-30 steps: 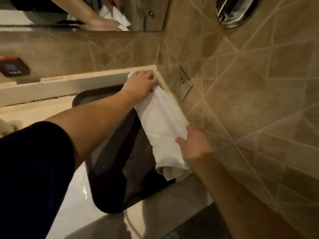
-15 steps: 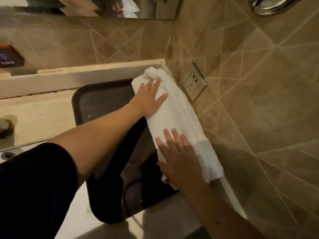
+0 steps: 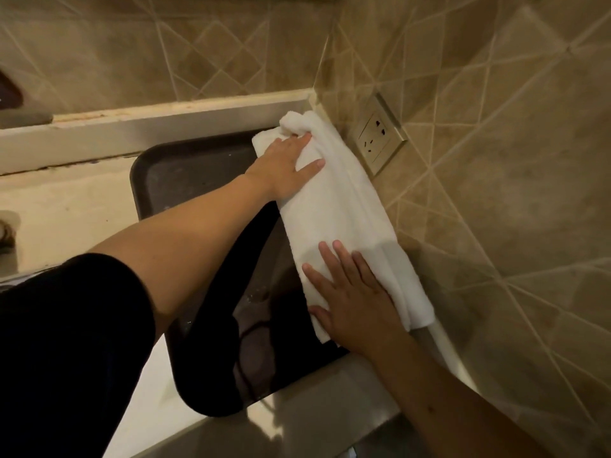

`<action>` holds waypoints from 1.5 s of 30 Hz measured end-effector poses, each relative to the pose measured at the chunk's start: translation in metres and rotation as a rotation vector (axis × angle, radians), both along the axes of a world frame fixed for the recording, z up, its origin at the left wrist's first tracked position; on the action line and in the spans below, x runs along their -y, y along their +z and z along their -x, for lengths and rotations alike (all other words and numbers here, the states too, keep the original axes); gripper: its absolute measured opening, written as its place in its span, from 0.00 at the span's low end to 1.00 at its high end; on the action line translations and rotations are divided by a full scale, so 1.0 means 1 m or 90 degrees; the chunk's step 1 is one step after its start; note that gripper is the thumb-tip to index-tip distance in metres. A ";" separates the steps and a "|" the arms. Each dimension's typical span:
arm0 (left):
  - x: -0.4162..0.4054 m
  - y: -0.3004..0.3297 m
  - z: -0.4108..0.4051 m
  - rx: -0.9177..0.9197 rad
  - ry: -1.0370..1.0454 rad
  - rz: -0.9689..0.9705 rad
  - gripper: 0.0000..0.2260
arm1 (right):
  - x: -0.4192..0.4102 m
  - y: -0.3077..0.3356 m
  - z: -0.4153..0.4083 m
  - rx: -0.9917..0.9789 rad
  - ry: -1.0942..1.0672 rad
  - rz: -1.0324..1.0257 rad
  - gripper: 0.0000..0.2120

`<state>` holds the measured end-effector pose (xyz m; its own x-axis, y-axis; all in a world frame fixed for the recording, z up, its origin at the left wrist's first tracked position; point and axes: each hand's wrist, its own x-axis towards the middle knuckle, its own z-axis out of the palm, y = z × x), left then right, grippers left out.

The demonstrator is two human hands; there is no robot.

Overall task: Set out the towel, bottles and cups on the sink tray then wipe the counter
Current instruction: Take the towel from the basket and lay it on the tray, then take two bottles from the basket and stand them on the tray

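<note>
A folded white towel (image 3: 347, 219) lies along the right side of the dark sink tray (image 3: 185, 173), close against the tiled side wall. My left hand (image 3: 284, 166) rests on the towel's far end, its fingertips tucked into a bunched fold there. My right hand (image 3: 350, 299) lies flat on the near end with its fingers spread, pressing down. No bottles or cups are in view.
A wall socket (image 3: 380, 137) sits just right of the towel on the tiled wall (image 3: 496, 193). A pale ledge (image 3: 148, 127) runs behind the tray. The light counter (image 3: 66, 206) extends to the left, with a dark object (image 3: 6, 229) at the frame's left edge.
My left hand slid to the towel's far end, and its fingers went from spread flat to curled into a bunched fold. My right hand stays flat on the near end.
</note>
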<state>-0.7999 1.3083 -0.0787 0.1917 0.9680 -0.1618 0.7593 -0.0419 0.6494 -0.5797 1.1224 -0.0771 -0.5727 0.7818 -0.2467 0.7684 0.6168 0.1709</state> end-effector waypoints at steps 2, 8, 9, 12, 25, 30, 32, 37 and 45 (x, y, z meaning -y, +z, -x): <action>0.001 0.007 0.001 -0.015 -0.003 0.030 0.36 | 0.000 0.003 0.002 0.010 -0.010 0.010 0.33; 0.053 0.027 0.002 -0.072 0.002 -0.040 0.28 | 0.007 0.028 0.010 0.003 -0.022 0.026 0.30; 0.068 0.030 0.002 -0.077 -0.017 -0.046 0.26 | 0.013 0.034 0.011 -0.015 -0.034 0.024 0.29; 0.114 0.041 -0.004 -0.112 -0.093 -0.058 0.19 | 0.043 0.049 0.001 -0.090 -0.106 0.046 0.26; 0.360 0.127 -0.153 -0.169 -0.476 -0.116 0.13 | 0.297 0.136 -0.114 -0.271 -0.540 0.054 0.09; 0.493 0.158 -0.220 -0.169 -0.623 -0.159 0.08 | 0.461 0.163 -0.157 -0.301 -0.696 -0.011 0.11; 0.523 0.160 -0.235 -0.171 -0.654 -0.171 0.10 | 0.502 0.178 -0.160 -0.290 -0.725 -0.036 0.12; 0.685 0.186 -0.303 -0.134 -0.855 -0.219 0.11 | 0.701 0.195 -0.176 -0.271 -0.903 -0.137 0.12; 0.899 0.211 -0.393 -0.121 -1.128 -0.311 0.10 | 0.940 0.200 -0.178 -0.252 -1.154 -0.237 0.08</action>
<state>-0.4074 0.4090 0.1327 0.9275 -0.3596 -0.1018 -0.3246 -0.9102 0.2573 -0.4016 0.1825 0.1225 0.9171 0.3980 -0.0242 0.3812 -0.8931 -0.2389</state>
